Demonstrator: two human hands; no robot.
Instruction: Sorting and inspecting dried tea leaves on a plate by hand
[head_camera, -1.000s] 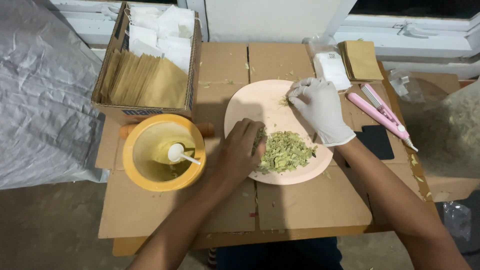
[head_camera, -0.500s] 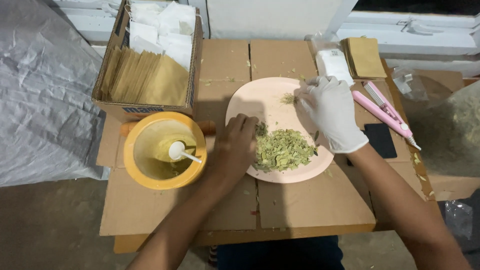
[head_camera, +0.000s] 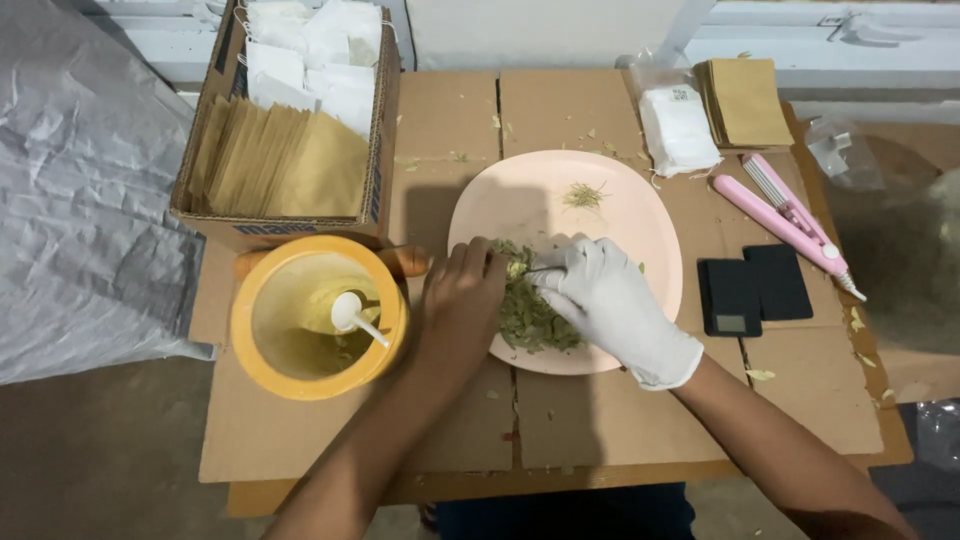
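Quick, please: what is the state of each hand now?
Left hand: bare, fingers curled on the dried leaves; grip cannot be told.
Right hand: gloved, fingers pinching some leaves.

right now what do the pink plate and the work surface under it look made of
The pink plate: likely plastic or melamine, smooth matte, uniform colour. The work surface: brown cardboard sheets, dull, with visible seams and cut edges. The right hand wears a thin white glove, seemingly latex.

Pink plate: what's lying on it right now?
On the pink plate: a pile of dried green leaves and a small stem tuft. The left hand and gloved right hand cover part of the pile.
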